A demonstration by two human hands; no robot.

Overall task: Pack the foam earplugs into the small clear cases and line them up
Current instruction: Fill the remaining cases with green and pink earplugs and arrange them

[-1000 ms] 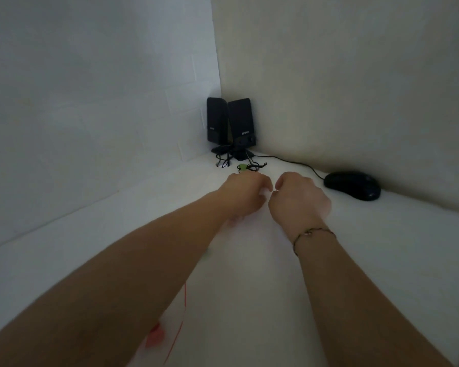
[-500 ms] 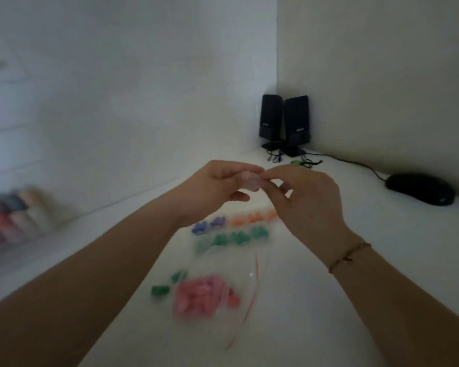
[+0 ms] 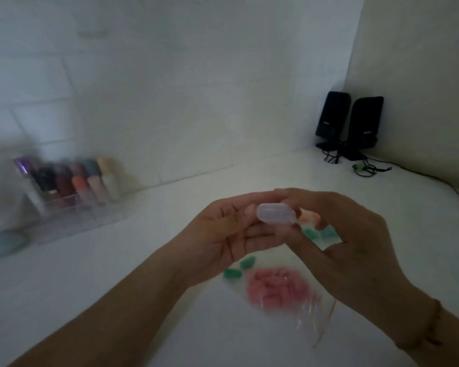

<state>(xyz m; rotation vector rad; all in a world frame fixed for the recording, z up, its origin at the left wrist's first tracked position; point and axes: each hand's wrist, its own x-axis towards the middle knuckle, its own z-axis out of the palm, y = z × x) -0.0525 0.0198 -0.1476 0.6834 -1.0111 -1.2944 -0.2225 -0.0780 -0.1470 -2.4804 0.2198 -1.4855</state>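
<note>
A small clear case (image 3: pixel 275 213) is raised above the white desk, pinched between my left hand (image 3: pixel 223 238) and my right hand (image 3: pixel 337 235); both sets of fingertips meet on it. Below lies a clear zip bag (image 3: pixel 310 313) holding a heap of pink earplugs (image 3: pixel 277 287). Two loose green earplugs (image 3: pixel 239 268) lie left of the bag. Behind my right fingers I glimpse packed cases with green earplugs (image 3: pixel 319 234) and orange earplugs (image 3: pixel 309 217), mostly hidden. The view is blurred.
A clear organiser (image 3: pixel 72 205) with several coloured bottles stands at the back left by the wall, a pale round object (image 3: pixel 3 242) beside it. Two black speakers (image 3: pixel 350 123) with cables (image 3: pixel 366 169) fill the back right corner.
The view has swung left, bringing the organiser in and pushing the mouse out. My hands have lifted from the desk and now hold the clear case up between them.
</note>
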